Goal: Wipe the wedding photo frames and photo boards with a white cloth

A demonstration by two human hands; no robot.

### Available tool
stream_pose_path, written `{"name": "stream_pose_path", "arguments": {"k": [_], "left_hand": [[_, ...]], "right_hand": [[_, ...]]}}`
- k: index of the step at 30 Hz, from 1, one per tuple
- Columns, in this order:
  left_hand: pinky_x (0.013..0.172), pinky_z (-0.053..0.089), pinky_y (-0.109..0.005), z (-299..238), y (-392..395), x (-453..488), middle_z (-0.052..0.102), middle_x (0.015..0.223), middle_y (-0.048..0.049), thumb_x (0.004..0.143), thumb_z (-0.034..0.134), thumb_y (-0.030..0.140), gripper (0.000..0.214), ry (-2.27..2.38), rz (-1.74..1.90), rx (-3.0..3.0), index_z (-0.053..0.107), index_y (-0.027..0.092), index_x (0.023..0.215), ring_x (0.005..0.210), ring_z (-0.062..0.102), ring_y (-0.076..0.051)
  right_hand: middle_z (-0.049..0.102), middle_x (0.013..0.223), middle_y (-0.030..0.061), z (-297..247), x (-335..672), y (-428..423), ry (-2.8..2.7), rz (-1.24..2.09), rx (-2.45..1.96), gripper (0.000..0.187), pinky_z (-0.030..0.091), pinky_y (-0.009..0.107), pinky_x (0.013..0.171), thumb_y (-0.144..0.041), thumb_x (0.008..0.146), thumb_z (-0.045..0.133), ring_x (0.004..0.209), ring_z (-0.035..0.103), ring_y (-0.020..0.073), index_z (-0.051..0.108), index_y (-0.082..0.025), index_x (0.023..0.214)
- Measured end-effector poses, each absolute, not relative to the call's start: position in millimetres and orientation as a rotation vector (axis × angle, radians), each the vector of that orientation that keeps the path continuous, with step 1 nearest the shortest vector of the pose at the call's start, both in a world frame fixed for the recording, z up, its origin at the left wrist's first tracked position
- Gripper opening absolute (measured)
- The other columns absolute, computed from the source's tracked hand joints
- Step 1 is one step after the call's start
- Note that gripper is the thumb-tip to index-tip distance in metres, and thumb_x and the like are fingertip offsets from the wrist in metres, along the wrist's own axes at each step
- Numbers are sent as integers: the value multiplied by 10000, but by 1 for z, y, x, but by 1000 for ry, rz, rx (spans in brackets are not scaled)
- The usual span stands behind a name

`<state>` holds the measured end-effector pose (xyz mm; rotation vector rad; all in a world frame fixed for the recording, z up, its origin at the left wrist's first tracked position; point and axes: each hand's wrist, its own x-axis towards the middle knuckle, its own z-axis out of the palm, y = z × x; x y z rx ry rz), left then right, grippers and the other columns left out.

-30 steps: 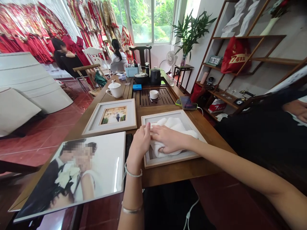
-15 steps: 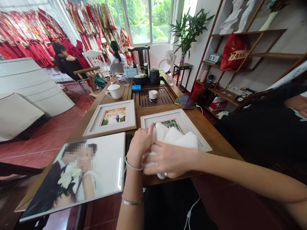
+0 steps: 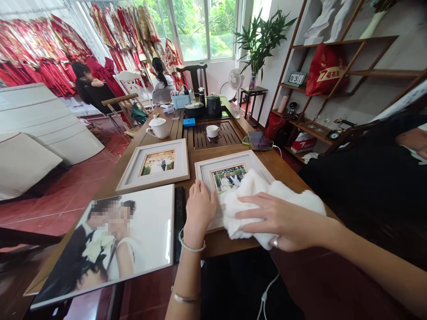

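Observation:
My right hand (image 3: 276,220) presses a bunched, fluffy white cloth (image 3: 296,200), its fingers spread over the folds. The cloth covers the right and lower parts of a white picture frame (image 3: 203,166). Inside that frame, a small photo of two people outdoors shows in part. My left hand (image 3: 202,204) lies along the frame's left edge with fingers stretched out. Left of it lies a large glossy photo panel (image 3: 147,235) of a couple with white flowers. Beyond the panel is a second white picture frame (image 3: 183,160) holding a small photo.
Farther along the wooden table (image 3: 133,144) stand a lidded white mug (image 3: 158,127), a slatted tea tray (image 3: 230,133) with a white cup (image 3: 212,130), and a black kettle (image 3: 213,106). A phone (image 3: 260,141) lies at the right edge. A person in black sits at the right.
My right hand has moved right with the white cloth, away from my left hand, and more of the framed photo shows. My left hand has come down onto the frame's left edge.

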<state>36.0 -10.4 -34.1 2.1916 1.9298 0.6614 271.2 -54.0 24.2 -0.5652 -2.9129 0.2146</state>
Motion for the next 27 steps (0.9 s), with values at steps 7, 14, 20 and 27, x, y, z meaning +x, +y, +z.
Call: {"name": "stream_pose_path", "arguments": {"k": [7,14,20,27], "left_hand": [[1114,382,-522,-39,-22,50,413,1481,-327,954,426,286,560,2056,592,2201,412,-64,1391,1397,393,-409],[1105,396,-547,-50,-28,49,421,1470,-313,985,371,328,542,1997,794,2218,402,-20,1400,1400,388,-395],[1133,366,-584,-58,-25,48,432,1461,-301,984,348,246,489,1914,918,2168,394,9,1409,1441,339,-372],[1199,315,-500,-56,-21,44,319,1532,-325,903,291,35,536,1828,902,2140,340,-66,1427,1497,231,-326]], "right_hand": [[495,1491,45,5,329,-50,-2577,10,-959,699,371,585,1091,-78,732,563,1423,372,327,520,-371,1366],[537,1425,127,-3,325,-5,-2238,97,-1391,825,470,526,1038,-229,693,648,1273,541,359,378,-228,1473],[640,1330,82,-2,310,46,-2163,34,-1421,564,431,553,1050,-238,711,596,1233,565,354,612,-232,1275],[659,1290,118,-11,271,39,-2389,127,-1220,540,424,521,1053,-197,702,610,1220,570,342,627,-181,1241]]}}
